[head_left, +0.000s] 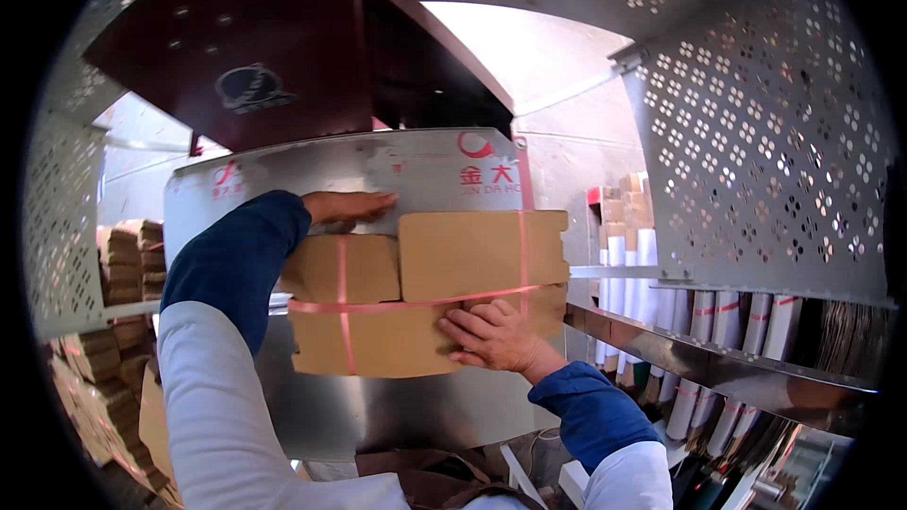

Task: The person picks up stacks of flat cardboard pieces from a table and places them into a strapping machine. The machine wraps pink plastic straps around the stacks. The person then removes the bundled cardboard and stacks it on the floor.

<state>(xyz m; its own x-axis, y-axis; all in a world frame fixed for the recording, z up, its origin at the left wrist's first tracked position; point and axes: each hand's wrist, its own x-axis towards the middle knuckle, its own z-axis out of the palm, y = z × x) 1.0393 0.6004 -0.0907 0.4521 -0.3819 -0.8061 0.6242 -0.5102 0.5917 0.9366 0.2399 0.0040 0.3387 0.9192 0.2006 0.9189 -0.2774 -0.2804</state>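
Note:
A bundle of flat brown cardboard [378, 335] lies on the metal tabletop in front of me. A pink strap [430, 303] runs across it from side to side, and further pink bands cross it front to back. My left hand [350, 208] reaches over the bundle's far left part, fingers stretched to the right and holding nothing. On the near right part of the bundle rests my right hand [493, 335], its fingers lightly bent and lying on the cardboard just below the strap. Part of its thumb side is hard to make out.
A dark red machine housing [274, 47] rises behind the metal tabletop [312, 406]. Perforated metal panels [765, 151] flank both sides. A metal rail [718, 364] runs along the right, above rows of strapped white bundles [699, 406]. Stacked cardboard [118, 269] stands at the left.

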